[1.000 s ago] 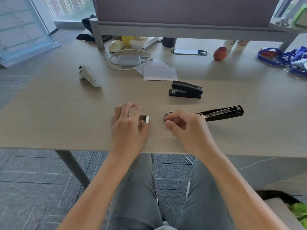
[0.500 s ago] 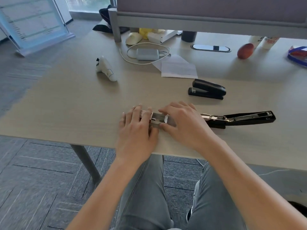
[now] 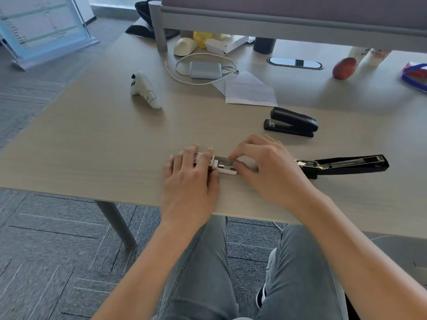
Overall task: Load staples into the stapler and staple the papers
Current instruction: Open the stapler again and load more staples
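Observation:
A small staple box point(image 3: 223, 166) lies near the table's front edge with its inner tray slid out and silver staples showing. My left hand point(image 3: 190, 179) lies over the box's left part, fingers curled on it. My right hand point(image 3: 265, 168) pinches the tray end with thumb and forefinger. A black stapler point(image 3: 346, 165) lies opened flat just right of my right hand, its metal channel exposed. A second black stapler point(image 3: 291, 122), closed, sits behind. Folded papers point(image 3: 250, 91) lie farther back.
A white controller point(image 3: 144, 90) stands at the left. A grey power bank with a white cable point(image 3: 204, 69) sits behind the papers. At the back right are a red fruit point(image 3: 344, 68) and a blue lanyard point(image 3: 413, 76). The table point(image 3: 92, 146) edge runs under my wrists.
My hands came together on the staple box, and the tray slid out to the right between them. The view also shifted left and closer.

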The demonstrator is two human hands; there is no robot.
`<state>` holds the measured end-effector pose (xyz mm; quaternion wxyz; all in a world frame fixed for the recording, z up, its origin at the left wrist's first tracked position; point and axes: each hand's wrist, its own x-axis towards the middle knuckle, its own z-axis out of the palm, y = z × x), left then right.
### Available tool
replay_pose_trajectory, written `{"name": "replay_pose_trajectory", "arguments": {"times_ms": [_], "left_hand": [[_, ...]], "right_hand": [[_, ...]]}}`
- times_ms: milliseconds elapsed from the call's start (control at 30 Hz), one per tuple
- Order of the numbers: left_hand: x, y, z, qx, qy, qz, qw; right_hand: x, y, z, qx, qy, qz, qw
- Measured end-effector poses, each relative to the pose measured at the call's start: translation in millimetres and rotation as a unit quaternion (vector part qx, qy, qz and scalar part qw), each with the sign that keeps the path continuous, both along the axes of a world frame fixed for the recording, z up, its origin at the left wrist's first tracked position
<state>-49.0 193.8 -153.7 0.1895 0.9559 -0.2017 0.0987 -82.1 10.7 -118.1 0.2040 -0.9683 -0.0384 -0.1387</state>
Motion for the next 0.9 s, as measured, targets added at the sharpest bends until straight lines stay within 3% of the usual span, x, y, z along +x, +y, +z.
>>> {"name": "replay_pose_trajectory", "arguments": {"times_ms": [300, 633, 900], "left_hand": [[-3.0, 0.3, 3.0, -0.017, 0.004, 0.01, 1.0], [-1.4, -1.5, 0.7, -0.022, 0.001, 0.014, 1.0], [-2.0, -0.5, 0.4, -0.037, 0.015, 0.014, 0.999]], "right_hand": [[20.5, 11.0, 5.1, -0.017, 0.023, 0.078, 0.997], [11.9, 5.7, 6.7, -0.04, 0.003, 0.072, 0.997], [19.5, 4.7, 6.2, -0.045, 0.017, 0.135, 0.99]]}}
